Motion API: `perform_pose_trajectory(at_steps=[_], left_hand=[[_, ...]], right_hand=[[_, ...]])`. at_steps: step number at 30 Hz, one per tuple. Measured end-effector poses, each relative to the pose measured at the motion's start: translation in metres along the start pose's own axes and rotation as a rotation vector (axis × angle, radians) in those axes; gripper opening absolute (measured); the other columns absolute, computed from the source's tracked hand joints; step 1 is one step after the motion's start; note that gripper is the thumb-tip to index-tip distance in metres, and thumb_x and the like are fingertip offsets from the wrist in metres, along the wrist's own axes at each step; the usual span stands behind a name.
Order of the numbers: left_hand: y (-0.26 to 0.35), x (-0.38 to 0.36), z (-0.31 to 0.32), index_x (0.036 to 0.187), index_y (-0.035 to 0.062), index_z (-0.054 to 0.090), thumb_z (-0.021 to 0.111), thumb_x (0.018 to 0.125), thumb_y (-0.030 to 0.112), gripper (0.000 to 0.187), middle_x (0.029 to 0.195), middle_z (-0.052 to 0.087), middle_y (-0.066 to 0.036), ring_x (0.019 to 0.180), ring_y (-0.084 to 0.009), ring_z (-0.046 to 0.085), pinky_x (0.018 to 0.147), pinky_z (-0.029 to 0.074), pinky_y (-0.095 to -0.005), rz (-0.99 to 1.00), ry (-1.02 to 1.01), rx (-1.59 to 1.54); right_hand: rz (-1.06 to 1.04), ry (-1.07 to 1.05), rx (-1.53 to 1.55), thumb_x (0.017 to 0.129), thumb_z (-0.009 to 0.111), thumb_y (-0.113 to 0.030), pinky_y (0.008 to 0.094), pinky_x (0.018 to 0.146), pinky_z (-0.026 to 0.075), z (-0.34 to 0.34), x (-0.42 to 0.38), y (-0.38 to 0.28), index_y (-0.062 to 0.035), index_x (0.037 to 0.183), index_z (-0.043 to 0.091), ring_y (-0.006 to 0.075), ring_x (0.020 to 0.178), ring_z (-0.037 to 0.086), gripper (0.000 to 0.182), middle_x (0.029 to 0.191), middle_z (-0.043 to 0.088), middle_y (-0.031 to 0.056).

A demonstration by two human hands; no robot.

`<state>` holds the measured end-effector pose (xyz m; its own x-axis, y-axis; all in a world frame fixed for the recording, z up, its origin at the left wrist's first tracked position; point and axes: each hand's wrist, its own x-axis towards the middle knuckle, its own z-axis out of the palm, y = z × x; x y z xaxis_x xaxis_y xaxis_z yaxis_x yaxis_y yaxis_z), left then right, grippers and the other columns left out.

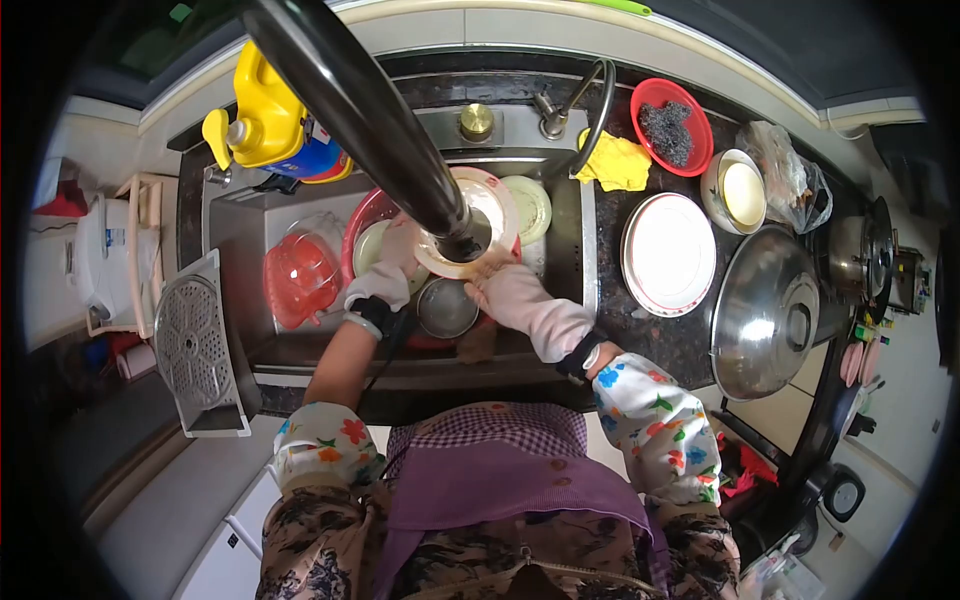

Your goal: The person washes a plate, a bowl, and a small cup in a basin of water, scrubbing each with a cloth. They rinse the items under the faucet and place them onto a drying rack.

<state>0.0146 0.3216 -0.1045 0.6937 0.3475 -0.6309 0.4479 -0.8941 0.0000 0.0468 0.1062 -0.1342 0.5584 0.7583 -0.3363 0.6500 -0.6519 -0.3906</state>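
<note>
A white plate [497,197] with an orange-pink rim is held in the sink below the black faucet [385,115], which hides part of it. My left hand [393,262] grips the plate's left edge, with the fingers partly hidden. Closed on the lower right edge is my right hand [510,292]. Below the plate are a red basin [366,215] and a small metal bowl [447,308]. A pale green plate [532,208] lies just right of it. Both wrists have dark bands.
Left in the sink sits a red translucent container [300,280]. A yellow detergent jug [265,110] stands behind it. On the right counter are stacked plates [668,252], a large metal lid [766,315], bowls [742,195], a yellow cloth [614,160] and a red bowl [640,95] with a scouring pad.
</note>
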Motion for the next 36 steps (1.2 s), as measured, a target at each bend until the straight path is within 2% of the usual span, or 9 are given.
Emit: perform_pose_trajectory(at_steps=[15,17,20,23,24,27,31,33,36], left_hand=[[0.017,0.002,0.033,0.099,0.0095,0.062,0.043,0.082,0.022,0.028,0.103,0.062,-0.021,0.093,-0.0385,0.061,0.079,0.050,-0.0467,0.335,-0.075,-0.016],[0.019,0.003,0.033,0.100,0.0098,0.062,0.044,0.082,0.022,0.029,0.103,0.062,-0.021,0.093,-0.0385,0.061,0.079,0.049,-0.0466,0.346,-0.073,-0.013],[0.024,0.000,0.027,0.101,0.0104,0.062,0.044,0.081,0.023,0.029,0.104,0.061,-0.021,0.094,-0.0384,0.061,0.080,0.049,-0.0464,0.365,-0.075,-0.017],[0.027,-0.003,0.026,0.101,0.0107,0.061,0.044,0.081,0.023,0.029,0.104,0.061,-0.021,0.095,-0.0383,0.061,0.081,0.049,-0.0463,0.375,-0.080,-0.011],[0.027,-0.004,0.030,0.101,0.0107,0.061,0.044,0.081,0.023,0.029,0.104,0.061,-0.021,0.095,-0.0383,0.061,0.081,0.049,-0.0463,0.376,-0.086,-0.007],[0.028,-0.002,0.035,0.101,0.0107,0.061,0.044,0.081,0.023,0.029,0.104,0.061,-0.021,0.095,-0.0383,0.061,0.081,0.049,-0.0462,0.380,-0.092,0.002],[0.029,0.004,0.039,0.102,0.0107,0.061,0.044,0.081,0.023,0.030,0.105,0.061,-0.021,0.096,-0.0383,0.061,0.081,0.049,-0.0460,0.385,-0.088,-0.002],[0.026,0.009,0.039,0.102,0.0107,0.061,0.045,0.081,0.023,0.030,0.105,0.061,-0.021,0.096,-0.0383,0.061,0.081,0.049,-0.0460,0.381,-0.085,0.000],[0.023,0.010,0.041,0.102,0.0108,0.061,0.045,0.081,0.023,0.030,0.105,0.061,-0.021,0.096,-0.0383,0.060,0.081,0.049,-0.0459,0.377,-0.089,0.008]], right_hand=[[0.120,0.398,-0.209,0.088,0.043,-0.031,0.0372,0.102,0.033,0.000,0.023,0.026,-0.0095,0.124,0.050,0.0285,0.123,0.043,0.042,0.131,0.047,0.0158],[0.321,-0.403,0.251,0.089,0.042,-0.029,0.0365,0.102,0.033,-0.032,0.014,0.001,-0.0093,0.118,0.056,0.0282,0.118,0.048,0.037,0.124,0.053,0.0142],[-0.107,0.499,0.205,0.090,0.040,-0.025,0.0382,0.089,0.044,0.029,0.011,-0.013,-0.0112,0.120,0.054,0.0305,0.098,0.060,0.035,0.104,0.063,0.0137],[0.166,-0.152,0.525,0.090,0.040,-0.032,0.0342,0.109,0.022,-0.051,0.023,-0.010,-0.0014,0.136,0.033,0.0258,0.132,0.031,0.055,0.139,0.037,0.0175],[0.143,0.349,0.452,0.090,0.041,-0.026,0.0419,0.096,0.038,-0.021,0.026,-0.001,-0.0070,0.125,0.049,0.0305,0.106,0.056,0.041,0.110,0.060,0.0146],[0.106,0.852,-0.168,0.089,0.044,-0.026,0.0413,0.096,0.038,0.024,0.058,0.043,-0.0049,0.128,0.046,0.0305,0.111,0.053,0.045,0.118,0.057,0.0169],[0.319,0.662,-0.201,0.090,0.043,-0.028,0.0385,0.102,0.033,0.043,0.040,0.051,-0.0049,0.131,0.043,0.0292,0.120,0.046,0.048,0.129,0.049,0.0173],[0.625,0.076,0.787,0.091,0.040,-0.030,0.0357,0.110,0.019,0.052,0.041,0.044,-0.0046,0.133,0.040,0.0304,0.133,0.027,0.049,0.142,0.033,0.0171],[0.325,0.306,0.090,0.090,0.041,-0.028,0.0401,0.102,0.031,0.039,0.025,0.029,-0.0047,0.132,0.041,0.0339,0.122,0.039,0.048,0.135,0.040,0.0192]])
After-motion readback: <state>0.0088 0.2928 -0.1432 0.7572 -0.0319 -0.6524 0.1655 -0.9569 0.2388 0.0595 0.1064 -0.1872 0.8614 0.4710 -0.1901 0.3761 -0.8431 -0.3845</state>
